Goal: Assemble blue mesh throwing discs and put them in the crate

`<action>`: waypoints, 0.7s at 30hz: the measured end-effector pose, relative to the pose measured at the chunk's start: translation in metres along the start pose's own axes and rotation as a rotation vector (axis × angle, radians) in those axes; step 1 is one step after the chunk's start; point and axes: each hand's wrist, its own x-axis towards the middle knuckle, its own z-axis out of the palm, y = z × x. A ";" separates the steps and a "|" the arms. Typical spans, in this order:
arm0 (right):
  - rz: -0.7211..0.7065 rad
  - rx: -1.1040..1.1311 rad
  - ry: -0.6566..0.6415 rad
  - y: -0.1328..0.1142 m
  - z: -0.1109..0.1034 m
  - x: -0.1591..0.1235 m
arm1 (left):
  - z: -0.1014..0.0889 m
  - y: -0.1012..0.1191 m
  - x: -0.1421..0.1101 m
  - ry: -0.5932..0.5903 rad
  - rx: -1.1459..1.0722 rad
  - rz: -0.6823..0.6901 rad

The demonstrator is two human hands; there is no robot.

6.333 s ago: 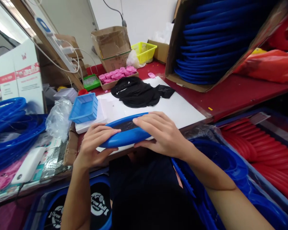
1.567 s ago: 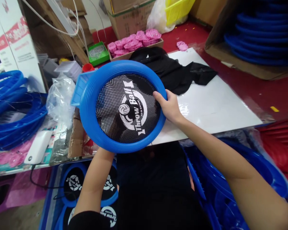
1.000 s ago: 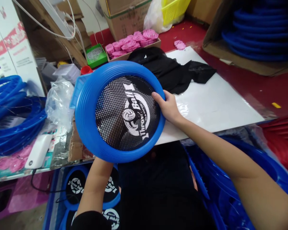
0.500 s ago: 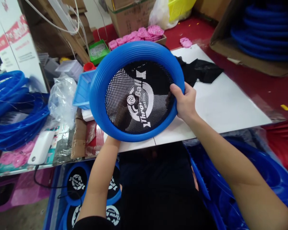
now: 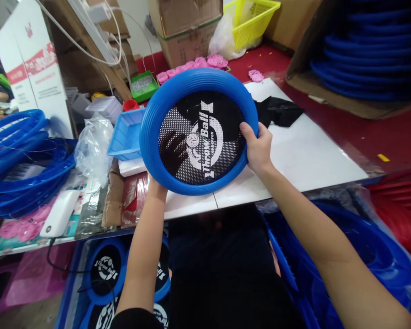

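A blue ring-shaped disc [image 5: 195, 78] with black mesh and a white "Throw Ball" print is held up, tilted, over the white work board [image 5: 315, 155]. My right hand [image 5: 259, 145] grips its right rim, thumb on the front face and the other fingers behind. Behind the disc's left side is my left hand [image 5: 174, 148], seen only as a dark shape through the mesh, with fingers spread. Whether that hand presses on the mesh cannot be made out. Black cloth [image 5: 282, 111] lies on the board just right of the disc.
Left are a blue tray [image 5: 125, 137], a clear plastic bag [image 5: 94, 144], blue rings [image 5: 17, 169] and a white power bank [image 5: 60, 214]. Pink pieces [image 5: 216, 61] lie behind. Finished discs [image 5: 106, 269] sit below left; a carton of blue rings [image 5: 366, 68] stands right.
The disc has tilted and shifted slightly, so its print shows more fully. Spread fingers of my left hand now show through the mesh. My right hand keeps its grip. The view has shifted a little.
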 end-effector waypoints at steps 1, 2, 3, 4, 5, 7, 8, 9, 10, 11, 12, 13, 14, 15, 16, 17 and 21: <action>-0.026 0.002 0.029 -0.002 -0.002 0.001 | 0.001 0.005 -0.001 -0.022 -0.021 0.061; -0.058 0.003 0.063 -0.004 -0.004 0.001 | 0.001 0.008 -0.002 -0.049 -0.035 0.143; -0.097 0.002 0.100 -0.006 -0.005 0.002 | 0.000 0.011 -0.002 -0.071 -0.031 0.247; -0.140 0.000 0.134 -0.008 -0.007 0.002 | -0.001 0.011 -0.002 -0.073 -0.001 0.365; -0.185 -0.003 0.161 -0.010 -0.008 0.002 | -0.002 0.011 -0.003 -0.039 0.050 0.495; -0.266 -0.009 0.191 -0.009 -0.008 0.004 | -0.004 0.008 -0.006 0.131 0.222 0.740; -0.292 -0.009 0.183 -0.008 -0.008 0.005 | -0.004 0.006 -0.010 0.249 0.326 0.855; -0.304 -0.004 0.160 -0.005 -0.007 0.006 | -0.003 0.005 -0.015 0.358 0.428 0.968; -0.302 0.007 0.123 -0.002 -0.006 0.007 | -0.002 0.005 -0.022 0.428 0.525 1.082; -0.295 0.021 0.079 0.002 -0.005 0.009 | 0.000 0.006 -0.029 0.439 0.614 1.202; -0.287 0.040 0.034 0.005 -0.005 0.010 | 0.002 0.007 -0.037 0.381 0.695 1.319; -0.279 0.059 -0.007 0.009 -0.005 0.011 | 0.005 0.008 -0.044 0.272 0.767 1.421; -0.273 0.078 -0.037 0.011 -0.005 0.012 | 0.007 0.010 -0.049 0.135 0.840 1.493; -0.269 0.094 -0.058 0.013 -0.006 0.012 | 0.008 0.012 -0.054 0.008 0.912 1.536; -0.267 0.105 -0.070 0.015 -0.006 0.012 | 0.009 0.013 -0.056 -0.084 0.979 1.554; -0.264 0.107 -0.074 0.015 -0.007 0.012 | 0.010 0.014 -0.057 -0.131 1.034 1.557; -0.251 0.029 -0.076 0.012 -0.008 0.011 | 0.005 0.011 -0.050 -0.113 1.084 1.527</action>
